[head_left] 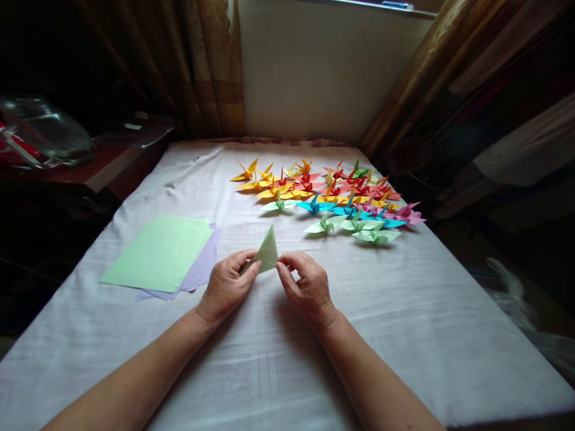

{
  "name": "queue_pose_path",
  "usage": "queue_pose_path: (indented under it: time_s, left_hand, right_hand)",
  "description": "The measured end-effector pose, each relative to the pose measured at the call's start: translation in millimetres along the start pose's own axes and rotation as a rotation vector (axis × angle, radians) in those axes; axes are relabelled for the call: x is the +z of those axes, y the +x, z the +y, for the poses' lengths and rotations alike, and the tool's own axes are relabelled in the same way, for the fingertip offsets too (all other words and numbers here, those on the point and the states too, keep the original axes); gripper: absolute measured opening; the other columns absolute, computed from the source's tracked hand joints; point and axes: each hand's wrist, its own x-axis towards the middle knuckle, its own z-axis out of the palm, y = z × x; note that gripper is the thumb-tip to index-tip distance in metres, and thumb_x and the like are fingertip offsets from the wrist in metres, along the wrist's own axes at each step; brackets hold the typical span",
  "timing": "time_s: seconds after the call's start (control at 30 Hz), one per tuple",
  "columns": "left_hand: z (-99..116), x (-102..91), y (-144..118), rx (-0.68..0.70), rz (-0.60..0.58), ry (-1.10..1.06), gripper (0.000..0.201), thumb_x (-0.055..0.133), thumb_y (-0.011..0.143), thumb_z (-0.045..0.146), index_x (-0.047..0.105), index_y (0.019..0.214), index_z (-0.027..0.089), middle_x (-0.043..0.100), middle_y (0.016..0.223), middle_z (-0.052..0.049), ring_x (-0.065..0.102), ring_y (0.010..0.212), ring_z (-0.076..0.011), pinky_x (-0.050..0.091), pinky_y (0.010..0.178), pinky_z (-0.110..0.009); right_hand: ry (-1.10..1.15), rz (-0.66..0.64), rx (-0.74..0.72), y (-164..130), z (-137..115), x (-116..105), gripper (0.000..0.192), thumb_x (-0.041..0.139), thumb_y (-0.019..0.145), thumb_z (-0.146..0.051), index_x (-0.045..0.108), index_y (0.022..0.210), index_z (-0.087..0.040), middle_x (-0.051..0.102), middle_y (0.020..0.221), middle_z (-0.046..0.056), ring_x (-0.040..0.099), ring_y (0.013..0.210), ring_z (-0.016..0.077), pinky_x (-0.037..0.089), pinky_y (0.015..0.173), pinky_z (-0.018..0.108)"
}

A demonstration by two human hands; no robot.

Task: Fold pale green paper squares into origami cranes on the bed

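Note:
A light green folded paper piece [268,251], pointed at the top, stands between both hands just above the white cloth. My left hand [228,284] pinches its lower left side with thumb and fingers. My right hand [305,286] pinches its lower right corner. Beyond the hands lie several finished paper cranes [327,194] in yellow, red, orange, blue, pink and green, set in rows. To the left lies a stack of flat sheets, a green sheet [159,251] on top of a lilac one [204,266].
A white cloth [269,359] covers the table. A side table with a clear glass vessel [45,134] stands at the far left. Curtains [211,66] hang behind, and a pale wall under a window is at the back. Dark clutter lies off the right edge.

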Motion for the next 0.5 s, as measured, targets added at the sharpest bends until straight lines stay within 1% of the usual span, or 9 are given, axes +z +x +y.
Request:
queue_pose_path:
  time_s: [0.03,0.1,0.17,0.2,0.3,0.37,0.43,0.5]
  left_hand:
    - [2,0.6,-2,-0.003,-0.022,-0.003,0.03,0.06,0.086,0.035,0.075,0.104,0.017,0.078,0.095,-0.005,0.073,0.086,-0.0201,0.057,0.083,-0.029]
    - [6,1.8,-5,-0.015,-0.087,-0.02,0.032,0.061,0.086,0.035,0.074,0.11,0.018,0.078,0.087,-0.003,0.072,0.075,-0.0174,0.057,0.071,-0.025]
    - [10,2.4,-8,-0.04,-0.161,-0.061,0.038,0.062,0.085,0.036,0.072,0.117,0.018,0.078,0.087,-0.003,0.071,0.069,-0.0162,0.056,0.061,-0.022]
    - [11,2.4,-9,-0.053,-0.196,-0.092,0.042,0.062,0.085,0.037,0.071,0.121,0.017,0.079,0.091,-0.004,0.072,0.071,-0.0167,0.056,0.059,-0.022]
    - [12,1.1,-9,-0.07,-0.261,-0.169,0.047,0.06,0.088,0.041,0.068,0.126,0.016,0.078,0.102,-0.008,0.075,0.08,-0.0203,0.059,0.067,-0.026]
    - [10,0.2,-8,-0.049,-0.257,-0.16,0.045,0.057,0.09,0.043,0.069,0.124,0.016,0.078,0.106,-0.009,0.075,0.087,-0.0227,0.06,0.078,-0.031]
    - [7,-0.2,-7,-0.008,-0.236,-0.121,0.042,0.055,0.091,0.044,0.072,0.12,0.017,0.077,0.11,-0.009,0.074,0.098,-0.0247,0.058,0.09,-0.034]
    - [5,0.0,-6,0.032,-0.227,-0.091,0.04,0.054,0.092,0.043,0.073,0.117,0.018,0.076,0.114,-0.008,0.071,0.107,-0.0253,0.055,0.098,-0.036]
  right_hand:
    - [0.031,-0.023,-0.002,0,-2,0,0.011,0.055,0.094,-0.027,0.064,0.088,-0.022,0.07,0.082,0.003,0.062,0.074,0.0165,0.049,0.073,0.029]
    - [0.082,-0.06,0.027,0,-3,0,0.012,0.056,0.093,-0.029,0.066,0.091,-0.021,0.072,0.086,0.004,0.064,0.079,0.0175,0.05,0.075,0.03]
    - [0.129,-0.09,0.086,0,-2,0,0.015,0.056,0.092,-0.031,0.066,0.09,-0.021,0.071,0.086,0.004,0.064,0.077,0.0168,0.05,0.071,0.028]
    - [0.151,-0.1,0.116,0,-2,0,0.016,0.056,0.092,-0.032,0.066,0.09,-0.02,0.071,0.086,0.004,0.064,0.075,0.016,0.05,0.067,0.027]
    - [0.207,-0.128,0.174,0,-1,-2,0.019,0.056,0.091,-0.036,0.066,0.088,-0.02,0.071,0.086,0.004,0.063,0.071,0.0142,0.048,0.06,0.024]
    - [0.221,-0.141,0.191,0,-1,-2,0.021,0.056,0.092,-0.038,0.067,0.088,-0.02,0.071,0.086,0.004,0.063,0.072,0.014,0.048,0.06,0.024]
    - [0.223,-0.151,0.211,0,-1,-2,0.022,0.055,0.092,-0.039,0.067,0.088,-0.02,0.071,0.086,0.004,0.063,0.072,0.0142,0.048,0.06,0.024]
    - [0.228,-0.159,0.235,0,-1,-2,0.022,0.056,0.091,-0.039,0.067,0.088,-0.02,0.07,0.086,0.004,0.063,0.072,0.0141,0.049,0.062,0.024]
